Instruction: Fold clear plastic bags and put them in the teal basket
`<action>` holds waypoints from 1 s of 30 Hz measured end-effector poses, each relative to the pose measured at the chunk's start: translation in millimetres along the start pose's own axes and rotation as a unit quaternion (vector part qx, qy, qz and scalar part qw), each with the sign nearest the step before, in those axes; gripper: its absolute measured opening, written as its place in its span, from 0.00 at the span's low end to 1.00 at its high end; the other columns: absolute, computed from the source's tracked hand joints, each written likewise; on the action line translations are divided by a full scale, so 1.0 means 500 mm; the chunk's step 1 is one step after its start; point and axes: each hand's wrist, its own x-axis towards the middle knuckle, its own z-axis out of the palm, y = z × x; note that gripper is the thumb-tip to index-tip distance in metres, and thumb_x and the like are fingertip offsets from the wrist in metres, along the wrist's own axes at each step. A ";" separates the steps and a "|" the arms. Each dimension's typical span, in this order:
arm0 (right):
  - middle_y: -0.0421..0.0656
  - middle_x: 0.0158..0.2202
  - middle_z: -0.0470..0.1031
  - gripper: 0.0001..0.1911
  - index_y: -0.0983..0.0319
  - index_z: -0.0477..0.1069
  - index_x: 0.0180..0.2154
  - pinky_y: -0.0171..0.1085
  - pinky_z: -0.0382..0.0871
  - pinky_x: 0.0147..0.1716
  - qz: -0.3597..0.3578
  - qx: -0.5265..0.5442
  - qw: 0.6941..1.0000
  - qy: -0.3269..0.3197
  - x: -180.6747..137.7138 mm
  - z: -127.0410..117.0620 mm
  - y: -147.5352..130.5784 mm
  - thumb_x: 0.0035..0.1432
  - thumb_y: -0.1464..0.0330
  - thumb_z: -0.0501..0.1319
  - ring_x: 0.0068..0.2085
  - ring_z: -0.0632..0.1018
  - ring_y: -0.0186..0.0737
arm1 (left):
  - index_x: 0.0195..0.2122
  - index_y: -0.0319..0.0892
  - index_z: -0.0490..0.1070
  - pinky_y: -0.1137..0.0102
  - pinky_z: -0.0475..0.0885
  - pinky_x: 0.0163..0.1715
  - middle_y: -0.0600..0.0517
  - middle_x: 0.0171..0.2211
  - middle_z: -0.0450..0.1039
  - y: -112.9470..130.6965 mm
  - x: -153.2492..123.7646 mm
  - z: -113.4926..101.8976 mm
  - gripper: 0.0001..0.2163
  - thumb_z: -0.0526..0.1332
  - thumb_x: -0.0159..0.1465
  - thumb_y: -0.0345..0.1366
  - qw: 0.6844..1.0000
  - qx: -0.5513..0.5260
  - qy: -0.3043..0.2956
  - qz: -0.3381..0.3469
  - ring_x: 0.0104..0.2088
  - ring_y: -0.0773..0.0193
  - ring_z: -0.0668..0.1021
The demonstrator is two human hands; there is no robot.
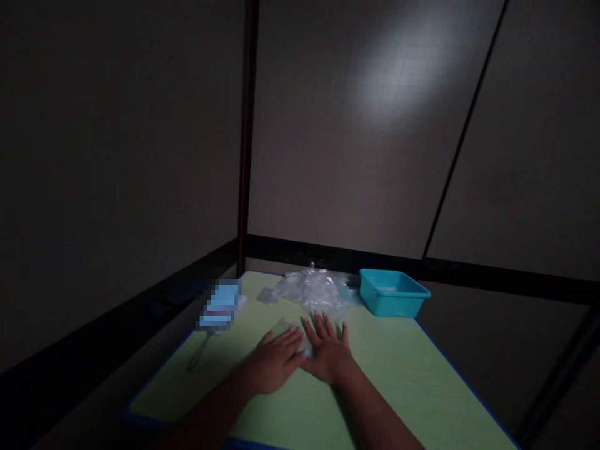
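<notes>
My left hand [274, 361] and my right hand [327, 350] lie flat side by side on a small clear plastic bag [287, 327] on the light green table [398, 381]. The fingers of both hands are stretched out and pressed down on the bag. Just beyond them sits a heap of clear plastic bags [314, 290]. The scene is dim.
A teal plastic tub [392, 292] stands at the table's far right corner. A blurred blue card on a lanyard [219, 306] lies at the far left, with a small clear packet [266, 295] beside it. Grey partition walls with a dark post [246, 137] close in behind.
</notes>
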 end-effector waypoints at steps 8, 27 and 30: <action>0.40 0.64 0.26 0.40 0.48 0.28 0.61 0.63 0.19 0.51 0.003 -0.005 1.000 -0.015 0.000 -0.004 -0.005 0.52 0.43 0.40 0.62 0.32 0.50 | 0.61 0.47 0.47 0.47 0.45 0.55 0.48 0.63 0.43 -0.073 0.040 -0.001 0.25 0.40 0.65 0.50 0.994 0.066 0.032 -0.080 0.62 0.59 0.49; 0.43 0.37 0.70 0.05 0.60 0.73 0.29 0.34 0.60 0.41 -0.078 0.130 0.981 0.118 -0.034 -0.072 0.004 0.45 0.70 0.61 0.43 0.68 0.41 | 0.53 0.56 0.62 0.50 0.44 0.56 0.49 0.62 0.48 -0.072 0.037 -0.002 0.23 0.55 0.57 0.52 0.990 0.081 0.092 -0.065 0.62 0.55 0.45; 0.44 0.37 0.69 0.06 0.60 0.72 0.30 0.34 0.59 0.40 -0.050 0.106 0.986 0.118 -0.032 -0.069 0.009 0.45 0.69 0.62 0.43 0.67 0.42 | 0.53 0.54 0.63 0.51 0.44 0.56 0.49 0.62 0.49 -0.075 0.037 0.002 0.23 0.56 0.57 0.52 0.989 0.089 0.099 -0.067 0.62 0.55 0.47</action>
